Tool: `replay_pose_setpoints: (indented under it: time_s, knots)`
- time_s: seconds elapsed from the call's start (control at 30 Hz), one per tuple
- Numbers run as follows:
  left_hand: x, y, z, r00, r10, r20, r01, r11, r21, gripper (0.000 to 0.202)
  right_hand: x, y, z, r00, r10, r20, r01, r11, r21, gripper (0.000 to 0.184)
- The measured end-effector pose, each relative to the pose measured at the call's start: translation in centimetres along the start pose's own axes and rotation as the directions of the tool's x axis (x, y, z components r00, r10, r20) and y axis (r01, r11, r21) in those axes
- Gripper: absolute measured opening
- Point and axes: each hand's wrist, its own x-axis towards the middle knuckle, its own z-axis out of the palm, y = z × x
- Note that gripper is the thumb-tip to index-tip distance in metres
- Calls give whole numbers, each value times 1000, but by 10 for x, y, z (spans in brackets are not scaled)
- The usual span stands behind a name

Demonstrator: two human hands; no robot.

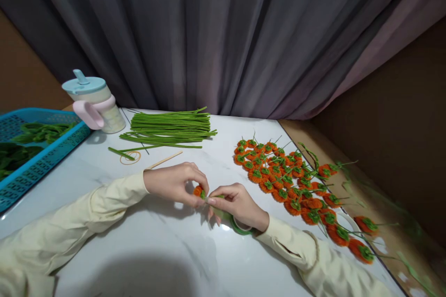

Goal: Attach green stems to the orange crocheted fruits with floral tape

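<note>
My left hand (177,183) is closed in a pinch on a small orange fuzzy flower (198,190) just above the white table (139,241). My right hand (237,204) is closed too, its thumb and forefinger pinching green tape at the flower's base. A roll of green tape (240,228) hangs around that hand near the wrist. Both sleeves are pale yellow.
Several finished orange flowers with green centres (289,181) lie at the right, near the table's edge. A bundle of green stems (170,129) lies at the back. A lidded cup with a pink handle (94,102), a blue basket (42,153) of green leaves, a rubber band (130,158) and a wooden stick (163,160) sit at the left.
</note>
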Motion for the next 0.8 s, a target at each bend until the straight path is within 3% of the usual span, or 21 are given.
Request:
replay_pose_setpoints:
  time_s: [0.1,0.17,0.3,0.4,0.5,0.6,0.67,0.7,0.8]
  knots:
    - [1,-3,-1,993,-108,43,114,981,-154,10,-1,-3,1,994,-103,33,108,977,-184,24]
    - [2,-5,-1,978,-182,99,203,938,-282,11,-2,-4,2,974,-217,62,224,899,-377,23]
    - [4,-8,0,937,-288,199,349,801,-486,12,-4,-2,-1,871,-456,185,444,566,-694,21]
    - [5,-11,3,922,-327,207,386,739,-552,12,-5,1,-3,779,-532,331,533,283,-797,23]
    - [6,-13,5,917,-345,201,394,706,-588,15,-6,4,-4,704,-551,448,535,-3,-845,22]
    - [7,-14,7,916,-339,216,398,689,-606,20,-7,6,-3,665,-559,496,491,-173,-854,17]
    - [7,-13,7,915,-348,206,401,725,-560,22,-7,7,-3,668,-558,492,492,-164,-855,17]
    - [6,-13,6,914,-360,187,404,763,-505,23,-7,8,-2,684,-560,467,499,-108,-860,17]
    - [4,-9,1,929,-357,93,368,879,-303,31,-6,7,-1,791,-540,286,466,232,-854,26]
